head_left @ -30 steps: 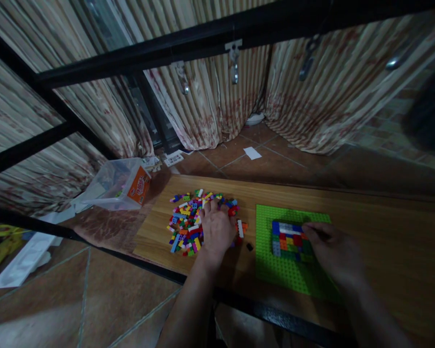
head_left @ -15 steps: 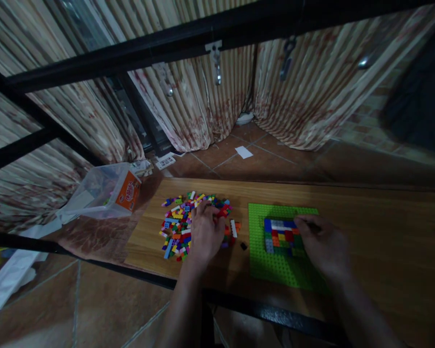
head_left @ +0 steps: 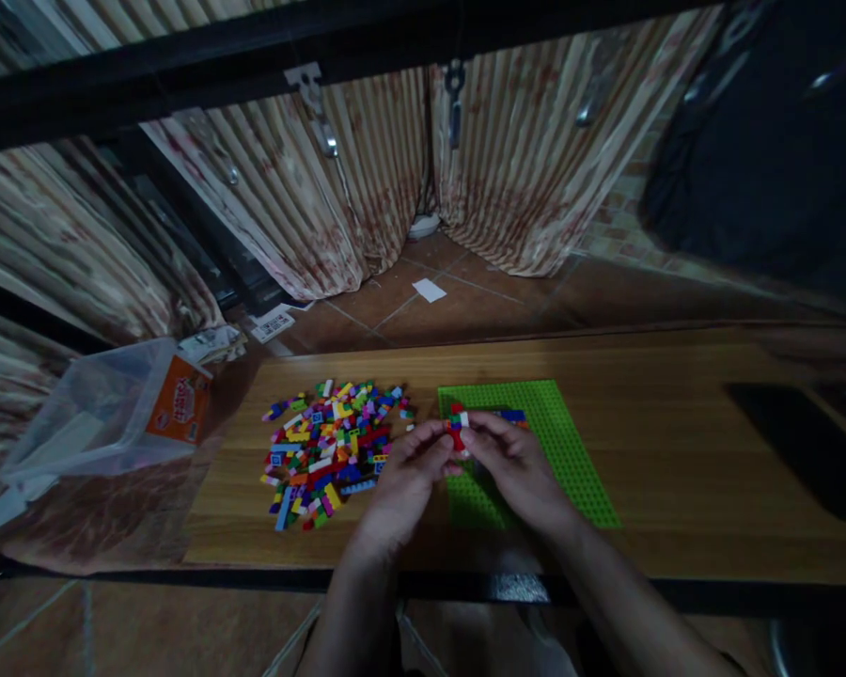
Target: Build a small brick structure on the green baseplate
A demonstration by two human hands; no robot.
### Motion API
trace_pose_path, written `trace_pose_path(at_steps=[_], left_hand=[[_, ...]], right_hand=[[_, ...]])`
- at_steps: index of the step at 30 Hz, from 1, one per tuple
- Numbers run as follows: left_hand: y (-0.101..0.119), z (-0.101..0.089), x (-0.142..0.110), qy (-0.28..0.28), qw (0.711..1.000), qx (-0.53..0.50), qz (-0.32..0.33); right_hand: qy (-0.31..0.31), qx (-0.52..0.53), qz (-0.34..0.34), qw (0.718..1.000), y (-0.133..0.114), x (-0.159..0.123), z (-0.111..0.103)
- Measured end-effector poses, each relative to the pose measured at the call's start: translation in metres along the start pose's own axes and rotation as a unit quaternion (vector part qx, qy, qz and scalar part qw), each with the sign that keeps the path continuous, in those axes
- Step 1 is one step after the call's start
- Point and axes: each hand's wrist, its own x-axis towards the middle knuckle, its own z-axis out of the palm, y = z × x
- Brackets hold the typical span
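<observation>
Below centre, left hand (head_left: 403, 481) and right hand (head_left: 524, 467) both pinch a red-green-white brick cluster (head_left: 457, 434) over the green baseplate (head_left: 574, 461)! Lower left, loose bricks (head_left: 324, 456) crowd the counter (head_left: 677, 442).

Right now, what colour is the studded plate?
The studded plate is bright green, clearest in the head view.

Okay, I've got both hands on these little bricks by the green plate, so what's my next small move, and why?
Probably squeeze the small bricks together: your left hand and right hand both pinch them by the left edge of the green baseplate, so you could press from both sides. Whether they're fully joined is too small to tell.
</observation>
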Motion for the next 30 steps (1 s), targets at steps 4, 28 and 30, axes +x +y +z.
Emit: trace_pose_path(at_steps=[4, 28, 30], left_hand=[[-0.003, 0.005, 0.002, 0.011, 1.000, -0.004, -0.014], [-0.012, 0.001, 0.010, 0.112, 0.987, 0.093, 0.068], [-0.015, 0.001, 0.010, 0.109, 0.985, 0.111, 0.076]], right_hand=[[0.003, -0.026, -0.019, 0.999, 0.005, -0.001, -0.002], [-0.058, -0.294, -0.159, 0.941, 0.003, -0.011, -0.001], [-0.046, -0.312, -0.179, 0.932, 0.003, -0.012, 0.001]])
